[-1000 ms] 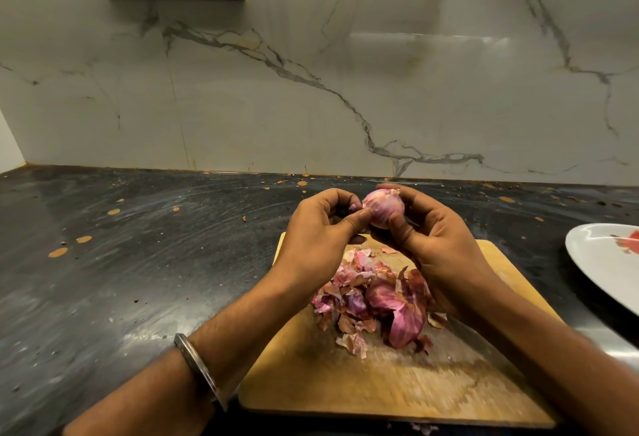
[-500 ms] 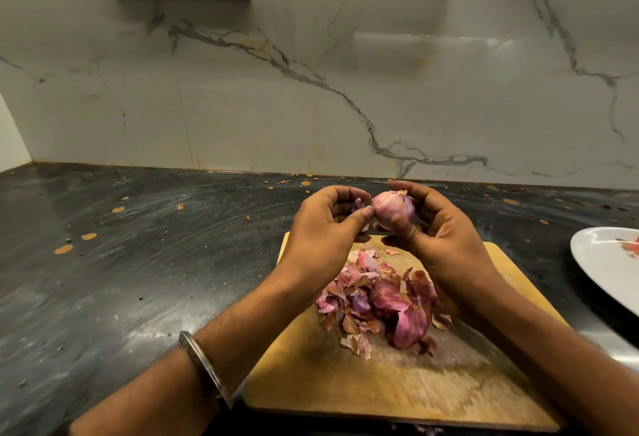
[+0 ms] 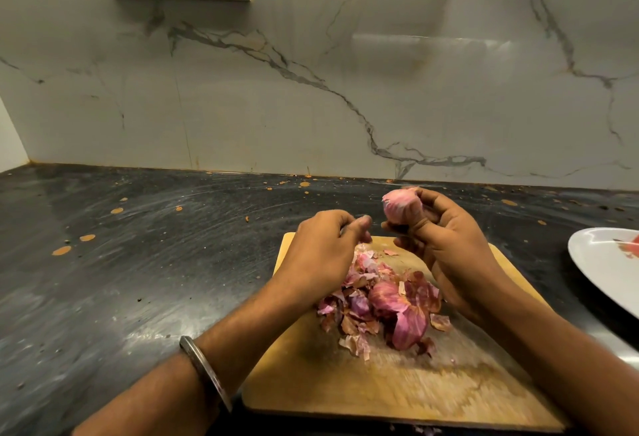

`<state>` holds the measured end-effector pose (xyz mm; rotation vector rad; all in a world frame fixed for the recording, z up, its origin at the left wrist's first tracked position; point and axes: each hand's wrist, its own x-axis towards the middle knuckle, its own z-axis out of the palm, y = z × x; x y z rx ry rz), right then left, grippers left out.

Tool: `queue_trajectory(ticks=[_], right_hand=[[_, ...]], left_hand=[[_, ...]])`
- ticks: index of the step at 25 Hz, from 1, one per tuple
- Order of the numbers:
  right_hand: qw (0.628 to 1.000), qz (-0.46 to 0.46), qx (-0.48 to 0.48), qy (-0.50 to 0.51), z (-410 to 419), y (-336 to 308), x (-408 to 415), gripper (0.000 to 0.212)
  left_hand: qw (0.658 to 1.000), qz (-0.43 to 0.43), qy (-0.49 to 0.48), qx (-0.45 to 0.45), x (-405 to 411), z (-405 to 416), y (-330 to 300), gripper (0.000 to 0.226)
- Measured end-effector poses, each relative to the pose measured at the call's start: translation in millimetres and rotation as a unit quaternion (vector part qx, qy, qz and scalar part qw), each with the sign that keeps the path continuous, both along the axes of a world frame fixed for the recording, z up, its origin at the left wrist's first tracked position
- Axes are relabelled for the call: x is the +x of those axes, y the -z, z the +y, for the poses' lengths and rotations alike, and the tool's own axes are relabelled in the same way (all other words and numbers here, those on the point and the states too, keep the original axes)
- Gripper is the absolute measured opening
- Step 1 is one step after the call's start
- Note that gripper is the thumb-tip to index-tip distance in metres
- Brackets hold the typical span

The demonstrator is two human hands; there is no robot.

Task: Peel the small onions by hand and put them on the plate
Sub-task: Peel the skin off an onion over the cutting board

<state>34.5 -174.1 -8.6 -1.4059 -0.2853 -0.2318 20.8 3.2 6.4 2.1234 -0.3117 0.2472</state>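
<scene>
The left hand (image 3: 323,250) had just let go, fingers loosely curled and empty, while the right hand (image 3: 446,245) gripped the peeled-looking onion (image 3: 401,205), probably plate (image 3: 601,263) next.

Right hand (image 3: 449,245) holds onion (image 3: 397,205) above cutting board (image 3: 380,390).
Left hand (image 3: 325,245) at its 9 o'clock, apart, fingers curled. Peel pile (image 3: 383,301) on board; plate (image 3: 601,263) at 3 o'clock on bench (image 3: 138,263).

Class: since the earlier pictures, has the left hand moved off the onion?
Yes. The left hand has drawn left and down toward the cutting board; the right hand holds the onion alone.
</scene>
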Motion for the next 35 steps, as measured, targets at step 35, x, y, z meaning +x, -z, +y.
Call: queue_trajectory(ticks=[35], right_hand=[[0.996, 0.043, -0.027, -0.078, 4.3, -5.8, -8.6, 0.039]], left_hand=[[0.977, -0.193, 0.047, -0.076, -1.0, 5.4, -6.7, 0.021]])
